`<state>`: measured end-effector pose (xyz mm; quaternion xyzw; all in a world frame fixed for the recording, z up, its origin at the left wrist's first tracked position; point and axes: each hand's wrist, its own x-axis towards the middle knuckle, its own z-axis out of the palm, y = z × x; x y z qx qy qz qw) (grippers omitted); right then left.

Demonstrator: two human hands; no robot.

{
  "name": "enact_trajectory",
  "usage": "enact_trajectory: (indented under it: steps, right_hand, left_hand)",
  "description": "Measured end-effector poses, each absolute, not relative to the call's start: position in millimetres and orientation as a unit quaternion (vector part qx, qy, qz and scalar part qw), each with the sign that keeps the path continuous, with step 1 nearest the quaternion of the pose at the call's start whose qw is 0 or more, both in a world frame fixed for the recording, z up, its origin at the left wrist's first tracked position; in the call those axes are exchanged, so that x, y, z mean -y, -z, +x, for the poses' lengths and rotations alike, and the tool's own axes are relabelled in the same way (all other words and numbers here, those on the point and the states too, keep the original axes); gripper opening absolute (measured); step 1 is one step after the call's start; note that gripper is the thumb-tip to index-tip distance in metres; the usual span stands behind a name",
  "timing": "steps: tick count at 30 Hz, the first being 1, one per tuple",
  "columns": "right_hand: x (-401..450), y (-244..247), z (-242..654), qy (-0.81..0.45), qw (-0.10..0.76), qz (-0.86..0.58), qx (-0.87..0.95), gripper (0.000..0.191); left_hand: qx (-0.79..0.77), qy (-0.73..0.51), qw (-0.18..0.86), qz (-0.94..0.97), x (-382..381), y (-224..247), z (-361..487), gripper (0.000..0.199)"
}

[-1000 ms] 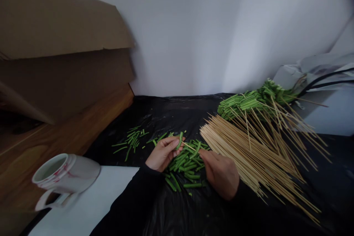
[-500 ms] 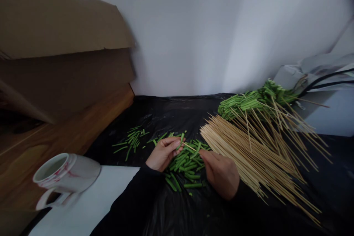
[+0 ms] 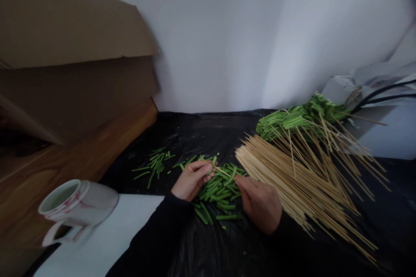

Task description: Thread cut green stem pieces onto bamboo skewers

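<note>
Green bean piece [image 3: 213, 165] and thin wooden stick [image 3: 222, 171] meet between the 2 hands, above a pile of cut beans [image 3: 221, 191] on black plastic [image 3: 198, 132]. The left hand [image 3: 190, 181] pinches the piece upright between thumb and fingers; the right hand [image 3: 262, 204] grips the stick in a narrow pinch. The step in hand looks like putting the stick's end to the bean; how deep it goes, I cannot tell. Another piece lies across the stick's line, either on it or just below. As I judge it, the next move calls for a firm left pinch and a straight, gentle push from the right.

Both forearms reach in from the lower edge, the left palm turned inward, the right knuckles up with fingers pointing left. Beside the right hand lie loose sticks [image 3: 292, 173], and behind them, stacked beans [image 3: 286, 122].
</note>
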<state>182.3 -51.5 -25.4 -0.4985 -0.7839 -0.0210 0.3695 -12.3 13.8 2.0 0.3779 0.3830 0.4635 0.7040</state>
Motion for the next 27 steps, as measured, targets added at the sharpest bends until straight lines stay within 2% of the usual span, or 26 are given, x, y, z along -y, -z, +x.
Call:
enact_trajectory:
  steps: [19, 27]
  right_hand:
    - [52.5, 26.9, 181.2, 0.039, 0.358, -0.506, 0.784, 0.027]
    - [53.2, 29.0, 180.4, 0.008, 0.357, -0.511, 0.782, 0.027]
  left_hand:
    - [-0.443, -0.467, 0.602, 0.473, -17.7, 4.7, -17.0, 0.021]
    - [-0.429, -0.451, 0.611, 0.489, -16.3, 6.2, -15.4, 0.019]
